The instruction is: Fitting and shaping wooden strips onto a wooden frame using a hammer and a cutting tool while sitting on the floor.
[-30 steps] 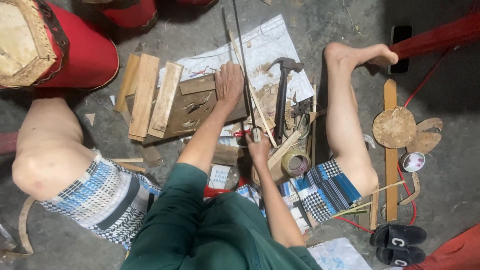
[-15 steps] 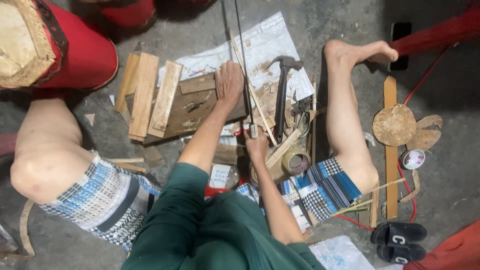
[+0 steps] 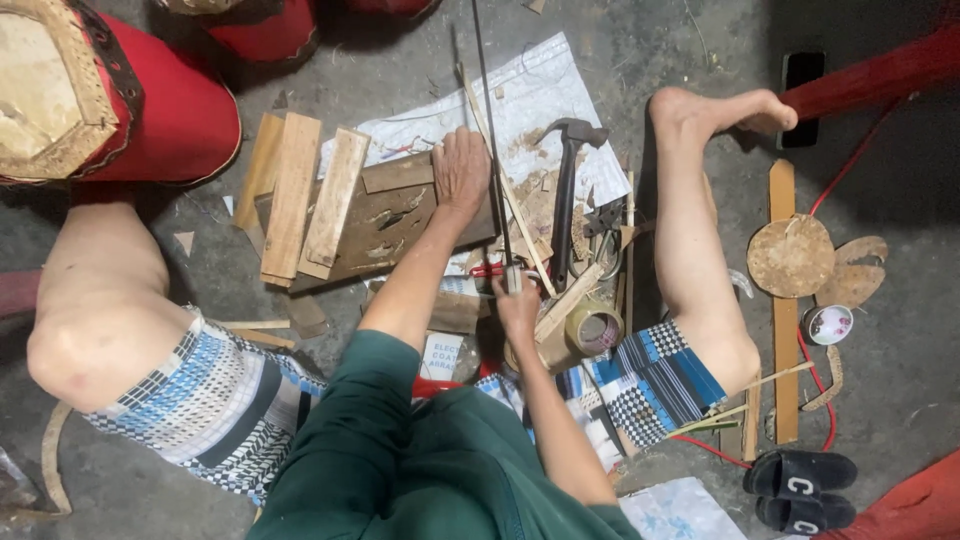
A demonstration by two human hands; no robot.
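My left hand (image 3: 461,168) lies flat on the far end of a dark, gouged wooden board (image 3: 385,228) on the floor and presses it down. Close to my lap, my right hand (image 3: 517,306) is closed round the near end of a long thin dark blade (image 3: 492,140). The blade runs away from me along the board's right edge and out of the top of the view. A thin pale cane strip (image 3: 507,190) lies slanted beside the blade. My bare legs are spread to either side of the work.
Pale planks (image 3: 292,195) lie left of the board on a white printed sack (image 3: 540,90). On the right are a hammer (image 3: 566,205), pliers (image 3: 603,216) and a tape roll (image 3: 594,328). A red drum (image 3: 110,95) stands far left. Farther right are a round hide disc (image 3: 790,256), a phone (image 3: 800,85) and sandals (image 3: 805,490).
Both hands keep their places. The far end of the blade has swung very slightly to the right.
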